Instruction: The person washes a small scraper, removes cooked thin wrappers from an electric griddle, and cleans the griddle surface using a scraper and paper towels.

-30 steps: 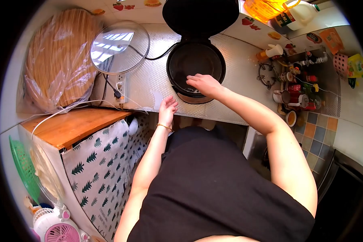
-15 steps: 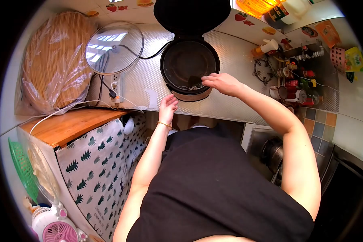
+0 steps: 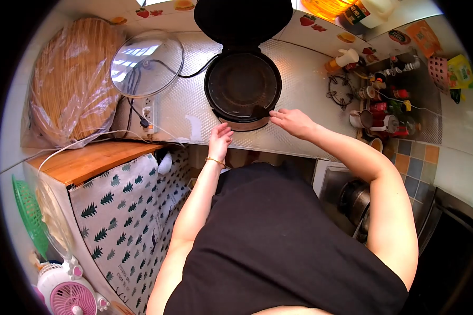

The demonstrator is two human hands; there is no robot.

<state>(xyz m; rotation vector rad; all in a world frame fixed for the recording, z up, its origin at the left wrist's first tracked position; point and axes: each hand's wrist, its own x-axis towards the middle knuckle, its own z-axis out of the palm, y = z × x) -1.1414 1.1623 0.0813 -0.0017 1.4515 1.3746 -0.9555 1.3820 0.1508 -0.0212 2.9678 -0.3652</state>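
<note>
A round black electric pan (image 3: 242, 84) stands on the silver-lined counter with its black lid (image 3: 243, 21) raised behind it. Beside the pan's lower right rim is my right hand (image 3: 293, 123), its fingers pressed together at the edge. A small dark shape in the pan lies by those fingertips; whether they hold anything is too small to tell. My left hand (image 3: 220, 139), with a bracelet at the wrist, is at the counter's front edge below the pan. Its fingers are loosely curled and apart, holding nothing.
A glass lid (image 3: 147, 64) leans beside a bagged round wooden board (image 3: 76, 84) at the left. A power strip (image 3: 148, 116) with cords is near it. Bottles, jars and a burner grate (image 3: 341, 92) stand to the right. A fan (image 3: 73, 296) is at the lower left.
My right hand has moved from over the pan's interior to its lower right rim. My left hand has stayed near the counter's front edge. The view has shifted slightly.
</note>
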